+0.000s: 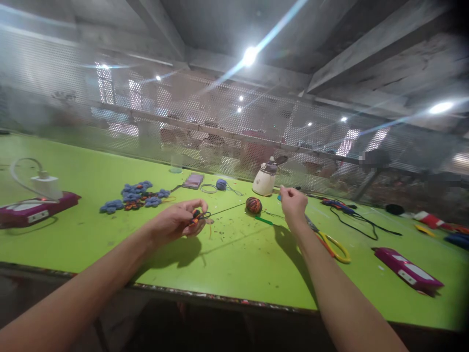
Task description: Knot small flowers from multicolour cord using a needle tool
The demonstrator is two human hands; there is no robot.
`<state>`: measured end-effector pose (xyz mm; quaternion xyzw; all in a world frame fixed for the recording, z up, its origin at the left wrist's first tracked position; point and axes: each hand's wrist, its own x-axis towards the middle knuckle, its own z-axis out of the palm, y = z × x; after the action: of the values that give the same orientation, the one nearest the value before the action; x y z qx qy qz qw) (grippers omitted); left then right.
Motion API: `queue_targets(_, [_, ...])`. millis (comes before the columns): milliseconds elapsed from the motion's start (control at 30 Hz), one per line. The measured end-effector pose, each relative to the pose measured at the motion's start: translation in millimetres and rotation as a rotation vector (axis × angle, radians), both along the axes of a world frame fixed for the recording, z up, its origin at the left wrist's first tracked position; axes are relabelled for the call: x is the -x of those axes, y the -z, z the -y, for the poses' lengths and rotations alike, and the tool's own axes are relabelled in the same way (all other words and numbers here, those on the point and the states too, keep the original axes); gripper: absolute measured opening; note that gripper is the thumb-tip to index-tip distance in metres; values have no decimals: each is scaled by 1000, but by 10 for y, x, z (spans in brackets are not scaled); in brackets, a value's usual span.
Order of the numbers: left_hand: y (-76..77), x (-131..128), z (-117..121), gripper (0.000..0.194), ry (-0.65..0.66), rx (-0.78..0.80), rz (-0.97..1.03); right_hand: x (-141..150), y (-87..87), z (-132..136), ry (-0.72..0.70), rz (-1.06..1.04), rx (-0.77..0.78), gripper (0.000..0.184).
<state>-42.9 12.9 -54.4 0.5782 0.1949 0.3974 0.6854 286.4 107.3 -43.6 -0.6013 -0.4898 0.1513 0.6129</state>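
My left hand (185,218) is closed around a small crochet piece (197,215) of dark and orange yarn, with a loop standing out at its right side. A dark strand of yarn (229,209) stretches taut from this piece toward my right hand (294,203). The right hand is raised over the table with thumb and fingers pinched, and the strand seems to end there. Between the hands lies a multicoloured yarn ball (253,205), with a green crochet hook (264,221) just in front of it. Yellow-handled scissors (335,247) lie beside my right forearm, partly hidden.
Blue crocheted flowers (137,193) lie at the left, near a purple power strip (40,210) with a charger. Behind are a small blue yarn ball (221,184) and a beige spouted jug (264,179). Another power strip (408,271) and dark cords (357,222) lie right.
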Motion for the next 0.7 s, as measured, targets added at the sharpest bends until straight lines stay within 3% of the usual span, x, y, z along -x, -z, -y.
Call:
queue_targets(133, [-29, 1, 19, 29, -14, -13, -5, -136, -51, 27, 108, 45, 4, 28])
queue_targets(233, [-27, -21, 27, 24, -30, -24, 0, -31, -105, 87, 34, 107, 0, 28])
queue_targets(400, [24, -72, 16, 17, -29, -38, -28, 644, -172, 448, -329, 219, -95, 29])
queue_targets(500, [39, -96, 23, 18, -32, -52, -71, 1043, -148, 753, -698, 274, -46, 22])
queue_targets(600, [31, -113, 43, 16, -46, -87, -108, 1235, -83, 934, -963, 261, 67, 20])
queue_targets(700, [24, -117, 50, 16, -36, -147, -164, 1257, -35, 957, -1051, 179, 154, 30])
